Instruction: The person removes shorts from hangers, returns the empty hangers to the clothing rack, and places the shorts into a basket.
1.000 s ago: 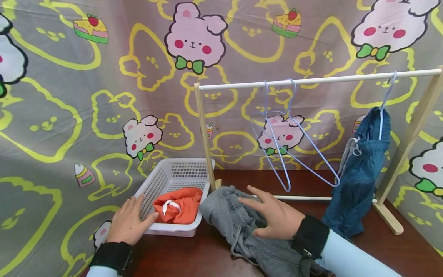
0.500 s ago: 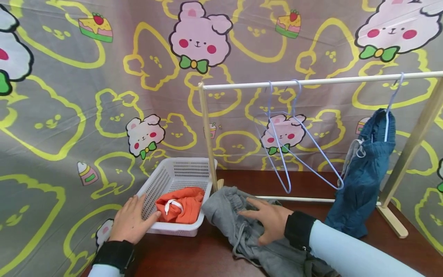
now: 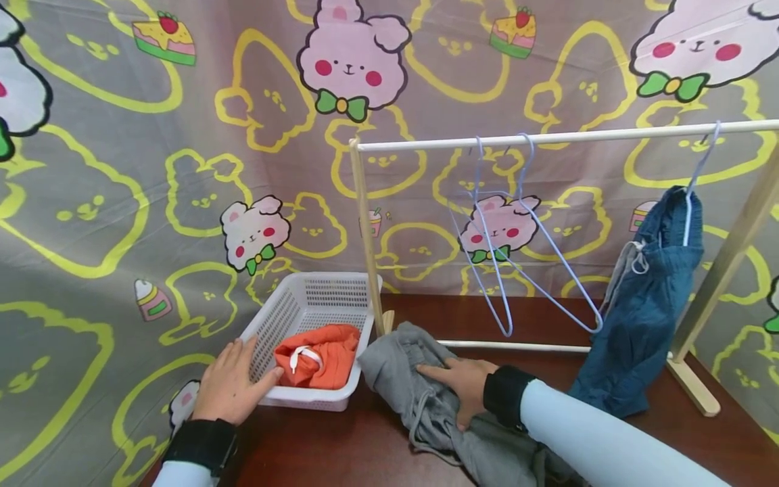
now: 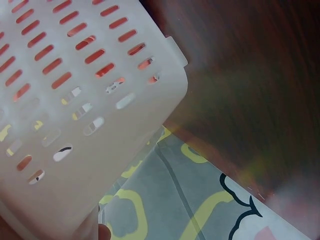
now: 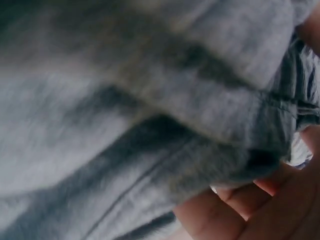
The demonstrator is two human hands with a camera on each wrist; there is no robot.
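Observation:
My left hand [image 3: 231,384] lies at the near left corner of a white plastic basket [image 3: 304,399], its thumb over the front rim and fingers along the left side. Inside sits a folded orange garment [image 3: 331,352] with a white drawstring. My right hand [image 3: 465,385] is down on grey drawstring pants [image 3: 389,368] lying on the table. Up close in the right wrist view, the grey fabric [image 5: 200,100] fills most of the frame, and bent fingers [image 5: 215,220] hold its lower edge. The left wrist view shows the basket's slotted wall [image 4: 55,55] at a corner.
Behind the pants stands a wooden rack with a white top rail [image 3: 426,144]. Bare lilac hangers [image 3: 496,270] hang from it, and blue pants [image 3: 657,291] hang at the right. The rack's left post [image 3: 367,257] stands close beside the basket. A patterned curtain [image 3: 201,135] encloses the table [image 3: 292,446].
My right hand has come down and leftward from above the grey pants onto their fabric. The left hand has stayed at the basket corner. The head view has shifted slightly.

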